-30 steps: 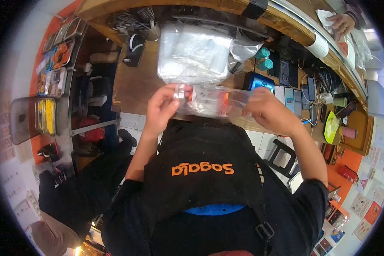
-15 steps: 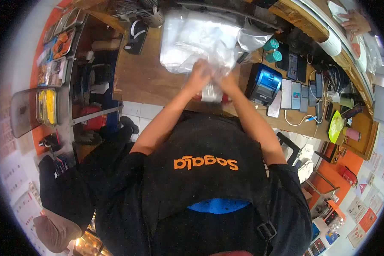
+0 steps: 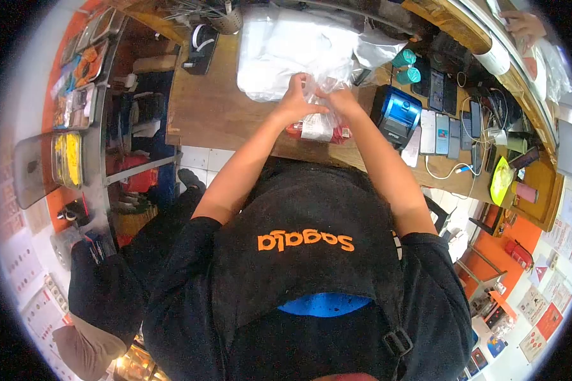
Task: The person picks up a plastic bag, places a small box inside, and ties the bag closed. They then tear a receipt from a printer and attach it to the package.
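Observation:
A clear plastic bag (image 3: 316, 95) stands on the wooden table in front of me, with a red package (image 3: 335, 133) bearing a white label in its lower part. My left hand (image 3: 292, 106) is on the bag's left side, its thumb stretched across the front and its fingers curled at the upper edge. On the other side, my right hand (image 3: 344, 103) pinches the gathered upper plastic, its fingertips partly hidden by it. Just behind both hands lies a stack of clear plastic bags (image 3: 267, 57).
A blue and black label printer (image 3: 397, 117) stands to the right, beside several phones (image 3: 428, 130) and white cables. Two teal cylinders (image 3: 408, 75) are behind it. A black stand (image 3: 200, 54) sits back left. Another person's hand (image 3: 526, 26) shows top right; a person in dark clothes (image 3: 102, 286) is lower left.
My hands have shifted slightly, and my left hand has opened out, thumb now stretched across the bag. More of the red package shows. The other person at lower left has moved a little.

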{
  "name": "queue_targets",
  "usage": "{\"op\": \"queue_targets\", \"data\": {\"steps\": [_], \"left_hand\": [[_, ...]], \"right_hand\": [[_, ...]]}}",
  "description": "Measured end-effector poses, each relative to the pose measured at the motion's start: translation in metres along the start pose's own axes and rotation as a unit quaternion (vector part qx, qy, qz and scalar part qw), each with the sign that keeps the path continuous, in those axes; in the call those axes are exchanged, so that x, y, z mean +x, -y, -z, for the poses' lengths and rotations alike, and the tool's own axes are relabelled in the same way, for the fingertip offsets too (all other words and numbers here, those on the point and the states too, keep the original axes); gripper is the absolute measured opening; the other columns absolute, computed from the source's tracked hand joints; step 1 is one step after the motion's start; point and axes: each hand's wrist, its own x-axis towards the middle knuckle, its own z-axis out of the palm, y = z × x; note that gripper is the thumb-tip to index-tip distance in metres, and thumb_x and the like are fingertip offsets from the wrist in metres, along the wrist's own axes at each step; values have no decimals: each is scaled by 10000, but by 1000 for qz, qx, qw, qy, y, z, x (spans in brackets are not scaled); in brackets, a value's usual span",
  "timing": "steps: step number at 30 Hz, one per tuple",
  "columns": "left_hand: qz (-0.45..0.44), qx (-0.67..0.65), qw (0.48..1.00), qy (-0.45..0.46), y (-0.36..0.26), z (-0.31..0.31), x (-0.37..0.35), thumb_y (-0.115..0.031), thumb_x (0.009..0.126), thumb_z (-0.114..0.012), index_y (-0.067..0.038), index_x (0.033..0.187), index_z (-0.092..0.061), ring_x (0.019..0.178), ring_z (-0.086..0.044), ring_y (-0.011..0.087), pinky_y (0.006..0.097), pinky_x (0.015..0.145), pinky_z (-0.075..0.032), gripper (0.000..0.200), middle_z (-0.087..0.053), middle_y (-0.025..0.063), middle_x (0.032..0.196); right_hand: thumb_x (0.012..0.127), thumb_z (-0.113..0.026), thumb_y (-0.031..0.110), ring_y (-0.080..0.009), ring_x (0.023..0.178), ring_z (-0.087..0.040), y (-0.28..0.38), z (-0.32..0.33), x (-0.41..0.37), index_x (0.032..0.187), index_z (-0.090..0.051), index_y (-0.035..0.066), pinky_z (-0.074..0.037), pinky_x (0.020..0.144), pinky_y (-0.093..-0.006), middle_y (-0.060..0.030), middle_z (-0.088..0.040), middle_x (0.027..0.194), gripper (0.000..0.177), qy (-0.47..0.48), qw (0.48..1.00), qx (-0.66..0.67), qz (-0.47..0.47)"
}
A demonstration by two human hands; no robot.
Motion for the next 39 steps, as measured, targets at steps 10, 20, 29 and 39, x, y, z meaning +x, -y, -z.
{"op": "queue_targets", "data": {"steps": [10, 20, 29, 39], "left_hand": [[-113, 135, 981, 84, 28, -32, -32, -406, 854, -607, -88, 1420, -297, 1268, -393, 277, 404, 1087, -288, 719, -416, 150, 1382], [-51, 99, 988, 109, 62, -46, -37, -179, 917, -498, -21, 1366, -386, 1310, -312, 292, 393, 1119, -204, 488, -362, 169, 1410], [21, 129, 982, 137, -3, -19, -56, -237, 908, -515, -33, 1322, -454, 1305, -333, 336, 404, 1099, -233, 466, -373, 225, 1386], [-105, 213, 966, 99, 17, -22, -51, -220, 929, -460, -44, 1260, -504, 1117, -520, 323, 408, 967, -393, 378, -551, 173, 1223]], "right_hand": [[637, -552, -62, -240, 1012, -535, -7, -41, -58, 933, -598, 8, -403, 923, -331, -110, -589, 941, 308, 40, 957, -55, 282], [765, -611, 81, -157, 1003, -574, 15, 116, -35, 1226, -536, 30, -453, 872, -283, -83, -625, 1059, 470, 37, 988, 94, 115], [792, -511, 113, -334, 740, -641, -78, 197, 109, 875, -683, -19, -500, 702, -427, -168, -665, 794, 232, -126, 844, -515, 80], [829, -519, 80, -357, 852, -661, -67, 159, 129, 854, -685, -8, -546, 729, -433, -221, -663, 915, 190, -232, 842, -485, -44]]}}
